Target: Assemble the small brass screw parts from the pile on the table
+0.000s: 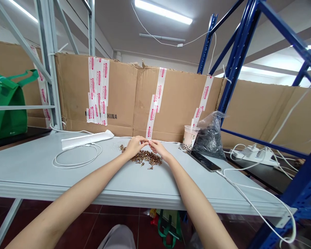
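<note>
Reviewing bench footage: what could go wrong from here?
The left hand and right hand work above the loose screws; a slip could scatter them across the table. The phone lies close by, so a stray screw could scratch it. The plastic cup stands near the right hand; knocking it could spill drink onto the phone.

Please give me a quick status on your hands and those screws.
Left hand, right hand: fingertips together, any held item unseen. Bronze screws piled just below them. Phone right of pile.
</note>
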A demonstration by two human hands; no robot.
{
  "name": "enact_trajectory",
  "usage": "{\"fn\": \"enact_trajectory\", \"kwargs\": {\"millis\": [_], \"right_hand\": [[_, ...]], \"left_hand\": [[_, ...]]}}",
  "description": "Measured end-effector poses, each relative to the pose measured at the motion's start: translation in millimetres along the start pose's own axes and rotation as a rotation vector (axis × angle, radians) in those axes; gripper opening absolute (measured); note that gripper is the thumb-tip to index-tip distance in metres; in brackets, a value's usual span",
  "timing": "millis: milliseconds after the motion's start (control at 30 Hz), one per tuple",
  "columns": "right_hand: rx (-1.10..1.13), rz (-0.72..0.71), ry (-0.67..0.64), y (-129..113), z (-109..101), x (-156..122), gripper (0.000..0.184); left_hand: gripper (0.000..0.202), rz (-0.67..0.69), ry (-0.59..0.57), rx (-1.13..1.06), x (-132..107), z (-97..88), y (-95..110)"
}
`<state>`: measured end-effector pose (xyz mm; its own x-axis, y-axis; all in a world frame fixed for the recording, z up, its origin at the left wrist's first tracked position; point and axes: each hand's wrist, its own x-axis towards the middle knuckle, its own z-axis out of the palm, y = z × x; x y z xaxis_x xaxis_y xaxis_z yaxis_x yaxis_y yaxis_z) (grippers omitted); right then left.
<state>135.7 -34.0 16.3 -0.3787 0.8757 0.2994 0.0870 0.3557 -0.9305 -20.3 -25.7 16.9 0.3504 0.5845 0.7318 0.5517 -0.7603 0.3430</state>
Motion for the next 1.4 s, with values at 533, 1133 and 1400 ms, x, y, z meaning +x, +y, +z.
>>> {"fn": "enact_trajectory", "kwargs": {"millis": [533,1133,1400], "right_hand": [[-0.080,-0.029,0.022,6.2,-1.1,2.5,0.039],[-0.016,-0.045,-0.010,2.7,-1.5,2.0,0.033],[0.101,-0.056,-0.029,1.7,-5.7,-0.2,0.029]], "left_hand": [[0.021,0.010,-0.020,0.035,-0.3,0.2,-0.1],[0.020,0.143,-0.015,0.176,-2.6,-5.8,0.0],[0.023,0.153,0.034,0.349,-3.7,-3.1,4.0]]}}
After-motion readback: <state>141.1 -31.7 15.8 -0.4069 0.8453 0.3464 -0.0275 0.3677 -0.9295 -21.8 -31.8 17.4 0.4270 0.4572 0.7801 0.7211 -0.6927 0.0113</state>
